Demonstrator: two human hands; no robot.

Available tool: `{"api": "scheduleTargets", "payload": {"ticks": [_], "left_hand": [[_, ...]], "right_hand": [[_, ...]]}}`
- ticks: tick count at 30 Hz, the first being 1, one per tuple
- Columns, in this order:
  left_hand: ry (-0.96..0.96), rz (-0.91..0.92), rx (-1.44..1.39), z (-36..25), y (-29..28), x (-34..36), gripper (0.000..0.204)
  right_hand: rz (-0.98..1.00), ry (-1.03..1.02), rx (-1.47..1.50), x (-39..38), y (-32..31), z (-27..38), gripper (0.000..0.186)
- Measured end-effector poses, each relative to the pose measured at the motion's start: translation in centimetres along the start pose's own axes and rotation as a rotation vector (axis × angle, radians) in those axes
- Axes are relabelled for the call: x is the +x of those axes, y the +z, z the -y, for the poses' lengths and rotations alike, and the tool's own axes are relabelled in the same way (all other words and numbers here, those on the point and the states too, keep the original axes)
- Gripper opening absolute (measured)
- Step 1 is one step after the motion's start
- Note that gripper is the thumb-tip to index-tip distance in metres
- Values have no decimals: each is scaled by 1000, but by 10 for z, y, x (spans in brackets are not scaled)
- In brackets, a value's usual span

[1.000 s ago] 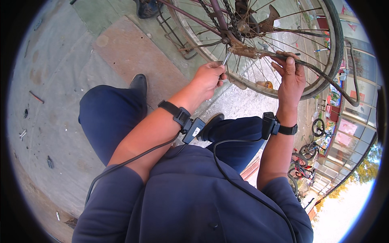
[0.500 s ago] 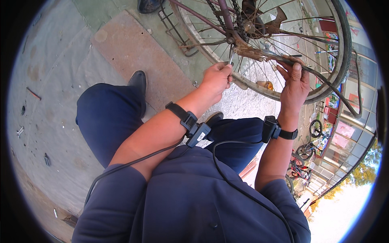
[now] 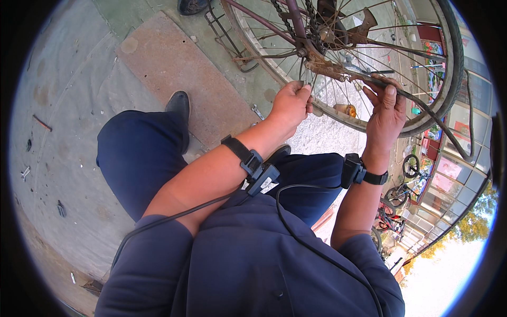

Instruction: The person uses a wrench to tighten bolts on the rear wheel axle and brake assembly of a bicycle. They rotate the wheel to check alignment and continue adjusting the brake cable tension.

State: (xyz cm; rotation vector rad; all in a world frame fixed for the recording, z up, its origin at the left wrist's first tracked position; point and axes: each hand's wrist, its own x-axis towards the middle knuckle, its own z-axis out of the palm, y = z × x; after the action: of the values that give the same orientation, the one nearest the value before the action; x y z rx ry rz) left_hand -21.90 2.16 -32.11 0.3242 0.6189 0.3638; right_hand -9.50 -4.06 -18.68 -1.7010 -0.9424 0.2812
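Floor [image 3: 79,174] is grey and kinda stained, with a big brownish board [image 3: 185,79] lying flat on it. Over on the left there's a reddish stick [image 3: 42,123], a silver wrench [image 3: 25,173] and some dark bit [image 3: 62,209] I can't make out. Metal tool [image 3: 257,112] by the board's edge too.

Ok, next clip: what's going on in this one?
A person is crouched at a bicycle wheel. Their right hand grips a dark bent bar beside it. Their left hand is closed near the spokes, just below a rusty spring; what its fingertips pinch can't be made out. A small metal tool lies on the ground by the edge of a brown board.
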Motion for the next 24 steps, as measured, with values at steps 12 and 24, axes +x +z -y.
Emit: {"api": "scheduleTargets", "payload": {"ticks": [12,24], "left_hand": [[-28,133,-23,12,-3,16,17],[-51,170,-131,11,-23,22,16]], "right_hand": [[10,-4,42,1,-4,-3,27],[-29,-10,23,0,-3,-4,28]]}}
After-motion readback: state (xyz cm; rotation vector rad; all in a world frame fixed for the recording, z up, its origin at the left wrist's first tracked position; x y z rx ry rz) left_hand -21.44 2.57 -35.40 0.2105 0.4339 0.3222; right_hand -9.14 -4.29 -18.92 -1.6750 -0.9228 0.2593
